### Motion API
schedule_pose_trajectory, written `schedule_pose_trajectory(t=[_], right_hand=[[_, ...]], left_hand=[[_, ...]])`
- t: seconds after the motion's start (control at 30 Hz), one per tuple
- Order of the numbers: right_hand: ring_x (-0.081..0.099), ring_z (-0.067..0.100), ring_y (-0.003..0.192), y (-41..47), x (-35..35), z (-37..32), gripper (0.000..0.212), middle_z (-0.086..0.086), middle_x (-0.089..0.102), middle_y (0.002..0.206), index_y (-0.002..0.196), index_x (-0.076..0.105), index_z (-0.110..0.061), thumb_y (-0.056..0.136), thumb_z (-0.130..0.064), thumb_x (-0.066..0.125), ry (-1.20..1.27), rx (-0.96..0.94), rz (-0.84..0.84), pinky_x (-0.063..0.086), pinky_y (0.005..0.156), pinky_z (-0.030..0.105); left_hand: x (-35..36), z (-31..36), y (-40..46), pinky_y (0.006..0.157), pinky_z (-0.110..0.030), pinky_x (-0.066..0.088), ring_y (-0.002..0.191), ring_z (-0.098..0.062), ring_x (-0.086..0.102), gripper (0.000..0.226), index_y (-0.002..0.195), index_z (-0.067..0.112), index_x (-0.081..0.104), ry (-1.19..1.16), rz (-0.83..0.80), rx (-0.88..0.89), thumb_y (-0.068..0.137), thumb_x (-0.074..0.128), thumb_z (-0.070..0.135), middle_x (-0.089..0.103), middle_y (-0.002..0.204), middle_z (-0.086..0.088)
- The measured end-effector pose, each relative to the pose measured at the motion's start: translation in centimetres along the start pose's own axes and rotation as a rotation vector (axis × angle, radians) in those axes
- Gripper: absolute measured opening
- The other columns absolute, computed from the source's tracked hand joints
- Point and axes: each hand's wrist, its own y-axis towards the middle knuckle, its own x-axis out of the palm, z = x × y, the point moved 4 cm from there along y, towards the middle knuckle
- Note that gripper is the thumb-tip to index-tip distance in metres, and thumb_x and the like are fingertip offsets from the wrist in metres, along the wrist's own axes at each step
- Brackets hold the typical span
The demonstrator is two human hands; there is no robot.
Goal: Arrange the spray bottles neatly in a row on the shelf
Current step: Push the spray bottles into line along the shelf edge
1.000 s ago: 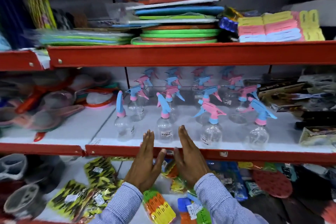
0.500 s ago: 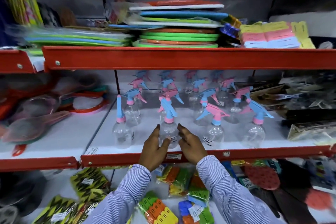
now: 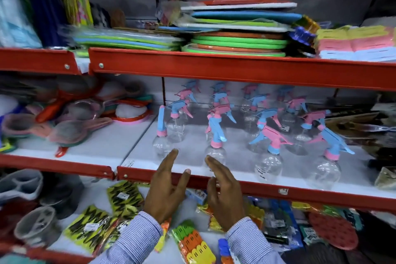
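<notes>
Several clear spray bottles with pink and blue trigger heads stand in rows on the white middle shelf (image 3: 188, 143). The front row holds a left bottle (image 3: 160, 135), a middle bottle (image 3: 215, 146), a third bottle (image 3: 269, 158) and a right bottle (image 3: 327, 167). My left hand (image 3: 167, 186) and my right hand (image 3: 225, 193) hover open at the red shelf edge (image 3: 300, 192), fingers spread, just in front of the middle bottle. Neither hand holds anything. My right fingertips overlap the base of the middle bottle.
Stacked coloured mats and discs (image 3: 235, 34) fill the shelf above. Strainers and paddles (image 3: 64, 122) lie on the shelf at left. Dark packets (image 3: 364, 126) crowd the right end. Packaged goods (image 3: 120, 216) cover the lower shelf beneath my wrists.
Half a second ago both hands were closed around the middle front bottle. They have let go, drawn back toward the shelf edge and spread open. The view has shifted slightly.
</notes>
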Motion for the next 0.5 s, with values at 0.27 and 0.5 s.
schedule_pose_trajectory(t=[0.27, 0.5], right_hand=[[0.037, 0.018, 0.138, 4.6, 8.5, -1.5, 0.057, 0.005, 0.038, 0.151, 0.144, 0.030, -0.015, 0.089, -0.014, 0.045, 0.125, 0.180, -0.179, 0.027, 0.114, 0.025], [0.046, 0.021, 0.133, 9.1, 11.1, -1.6, 0.058, 0.010, 0.045, 0.146, 0.146, 0.028, -0.015, 0.090, -0.006, 0.043, 0.119, 0.335, -0.216, 0.037, 0.108, 0.027]], left_hand=[[-4.0, -4.6, 1.8, 0.114, -0.026, 0.027, 0.141, -0.019, 0.037, 0.071, 0.146, 0.011, 0.032, -0.008, 0.080, -0.169, 0.085, 0.051, 0.043, 0.038, 0.154, -0.007], [-3.9, -7.4, 6.3, 0.119, -0.035, 0.027, 0.144, -0.020, 0.032, 0.066, 0.150, 0.014, 0.022, -0.131, -0.127, -0.200, 0.093, 0.053, 0.027, 0.030, 0.158, -0.006]])
